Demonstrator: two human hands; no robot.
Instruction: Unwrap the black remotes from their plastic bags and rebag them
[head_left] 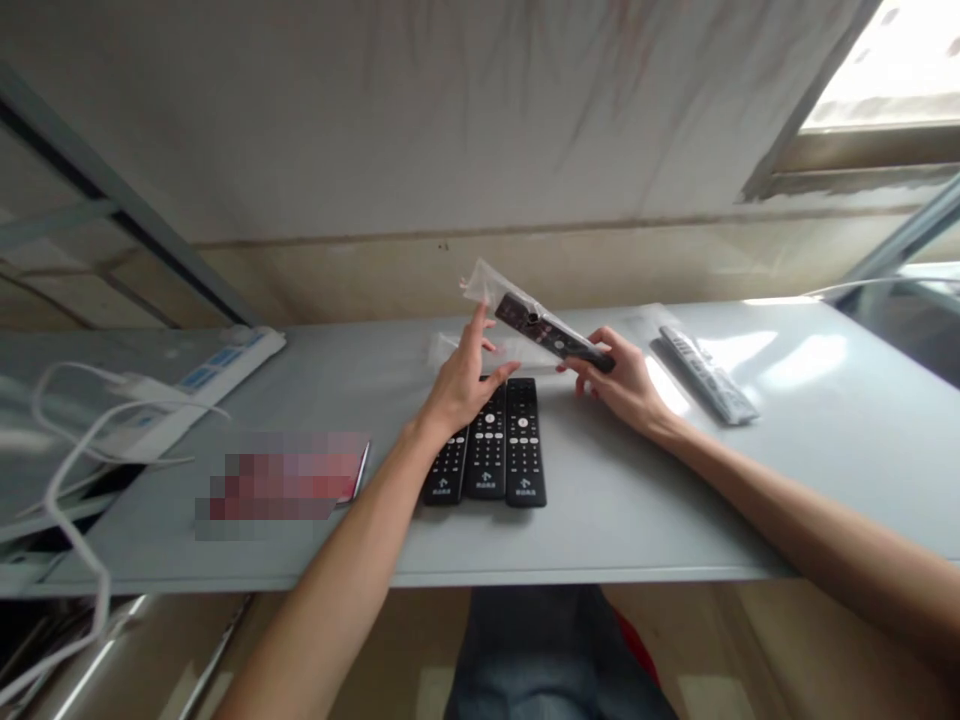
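A black remote control (551, 333), partly inside a clear plastic bag (486, 282), is tilted above the table. My right hand (616, 380) grips its lower right end, fingers closed round it. Close to the bag's upper left end is my left hand (469, 375), its fingers spread apart; whether a fingertip touches the plastic I cannot tell. Three black remotes lie side by side below: the right one (526, 445), the middle one (487, 455) and the left one (446, 468), partly hidden by my left hand and wrist.
On the right lies a light grey remote in plastic wrap (709, 375). A white power strip (217, 375) with white cables (75, 535) stands at the left. A blurred reddish flat object (289, 480) lies left of my forearm. Another clear bag (444, 348) rests behind my hands.
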